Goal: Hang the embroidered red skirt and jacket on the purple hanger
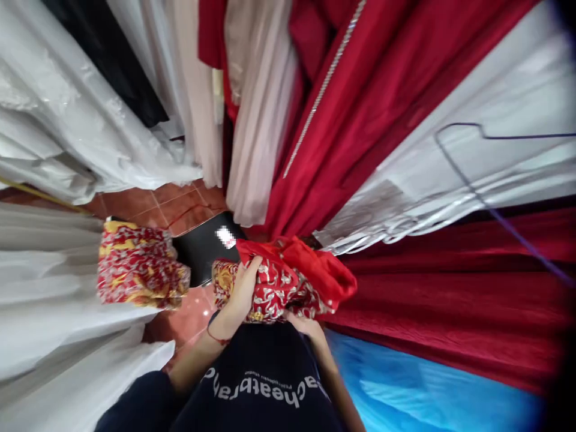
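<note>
A bundle of red embroidered fabric point(281, 294) with gold and silver patterns is held close against my dark shirt. Plain bright red cloth point(330, 273) spills over its top and right side. My left hand point(245, 288) grips the bundle from the left, its thumb lying on the upper surface. At the lower edge, my right hand point(306, 325) holds the same bundle, with most of its fingers hidden underneath. To the left, apart from both hands, is a folded red and gold patterned cloth point(139, 264).
Beside the folded cloth is a flat black object point(198, 252) over the tiled floor point(139, 204). White garments point(49, 288) hang at the left, red ones point(351, 138) ahead and right. A thin hanger wire point(468, 183) juts in at the right, above blue fabric point(414, 384).
</note>
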The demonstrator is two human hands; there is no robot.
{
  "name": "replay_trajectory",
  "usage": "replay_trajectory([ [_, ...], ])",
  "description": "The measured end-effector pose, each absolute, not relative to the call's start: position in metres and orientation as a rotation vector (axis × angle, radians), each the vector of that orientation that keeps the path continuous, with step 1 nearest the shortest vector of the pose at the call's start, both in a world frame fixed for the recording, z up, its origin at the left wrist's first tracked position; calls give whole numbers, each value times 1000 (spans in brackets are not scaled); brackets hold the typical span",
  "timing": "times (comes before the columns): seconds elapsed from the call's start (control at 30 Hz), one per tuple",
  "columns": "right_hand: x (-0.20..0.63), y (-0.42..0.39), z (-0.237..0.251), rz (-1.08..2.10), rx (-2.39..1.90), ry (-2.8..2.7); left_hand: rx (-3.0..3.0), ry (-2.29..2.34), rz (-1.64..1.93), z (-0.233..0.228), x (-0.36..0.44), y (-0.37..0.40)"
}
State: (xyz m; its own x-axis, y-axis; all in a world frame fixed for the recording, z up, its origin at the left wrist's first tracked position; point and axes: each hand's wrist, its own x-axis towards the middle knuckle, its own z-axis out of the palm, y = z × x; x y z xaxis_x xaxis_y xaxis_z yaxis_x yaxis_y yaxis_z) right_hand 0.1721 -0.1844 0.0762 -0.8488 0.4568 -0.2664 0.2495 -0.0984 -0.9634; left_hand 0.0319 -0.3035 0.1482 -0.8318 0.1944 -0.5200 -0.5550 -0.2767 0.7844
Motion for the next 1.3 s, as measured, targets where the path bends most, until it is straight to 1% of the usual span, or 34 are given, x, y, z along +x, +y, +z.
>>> replay_trajectory([
  [0.13,206,-126,106,2088,-757,-1953,-92,1541,2376,166,37,-234],
  [0.2,217,-102,122,1977,-731,-1793,92,1586,2484,172,38,-207],
  [0.33,228,-66,148,1703,-707,-1412,238,1603,2642,178,34,-172],
  [0.4,231,-51,155,1600,-730,-1505,365,1482,2625,180,30,-159],
  [0.47,233,-40,157,1404,-800,-1784,494,1340,2589,184,27,-144],
  [0.57,235,-34,153,1121,-904,-2110,563,1228,2618,191,23,-117],
  [0.73,221,-55,130,1011,-935,-2167,579,1203,2625,198,13,-80],
  [0.83,196,-58,106,872,-1183,-2164,594,1195,2558,198,2,-65],
  [0.93,180,-30,90,973,-1454,-1930,610,1155,2511,192,-15,-51],
  [1.03,186,15,93,1103,-1508,-1672,654,1072,2485,181,-45,-40],
  [1.1,195,43,104,1144,-1452,-1584,789,1047,2348,174,-73,-38],
  [1.17,201,63,118,1182,-1406,-1497,961,1056,2106,170,-106,-41],
  [1.3,195,74,143,1398,-1218,-1137,1378,1200,1272,161,-169,-53],
])
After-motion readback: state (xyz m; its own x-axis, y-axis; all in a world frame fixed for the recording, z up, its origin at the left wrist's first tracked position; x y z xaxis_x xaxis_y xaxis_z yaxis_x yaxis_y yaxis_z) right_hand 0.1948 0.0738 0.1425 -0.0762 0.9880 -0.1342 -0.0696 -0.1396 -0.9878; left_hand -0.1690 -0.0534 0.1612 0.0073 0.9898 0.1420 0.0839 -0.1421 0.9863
